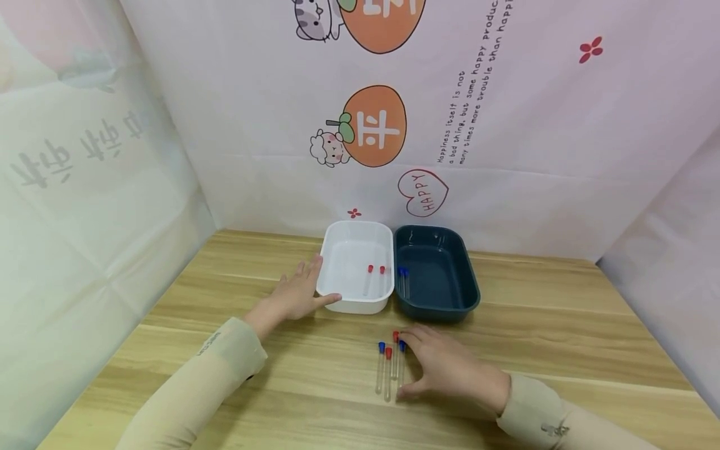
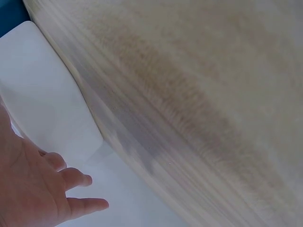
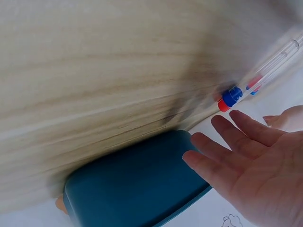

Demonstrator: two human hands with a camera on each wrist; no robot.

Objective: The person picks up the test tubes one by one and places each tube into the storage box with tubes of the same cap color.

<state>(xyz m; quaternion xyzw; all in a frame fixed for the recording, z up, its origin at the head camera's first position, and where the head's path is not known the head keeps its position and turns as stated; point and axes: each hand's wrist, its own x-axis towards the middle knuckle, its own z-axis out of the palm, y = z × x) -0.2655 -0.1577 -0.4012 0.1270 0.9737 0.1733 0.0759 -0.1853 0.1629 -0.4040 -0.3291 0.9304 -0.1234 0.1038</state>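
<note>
My left hand [image 1: 295,295] touches the left side of a white plastic basin [image 1: 355,306], its fingers extended along the rim and its thumb at the near corner. My right hand [image 1: 444,365] is spread beside several clear test tubes lying on the table. Its thumb and fingertips are at the two ends of the nearest blue-capped tube [image 1: 402,346]. Next to that lie a red-capped tube [image 1: 395,337], another red-capped tube [image 1: 388,354] and a blue-capped tube [image 1: 381,347]. In the right wrist view, the fingers [image 3: 222,163] are nearly straight, close to a blue cap [image 3: 232,96].
Two red-capped tubes [image 1: 370,269] lie inside the white basin. A dark blue basin [image 1: 439,314] stands against its right side, with two blue-capped tubes [image 1: 405,273] within. Behind both basins a printed white cloth [image 1: 270,194] hangs at the back edge of the wooden table [image 1: 315,387].
</note>
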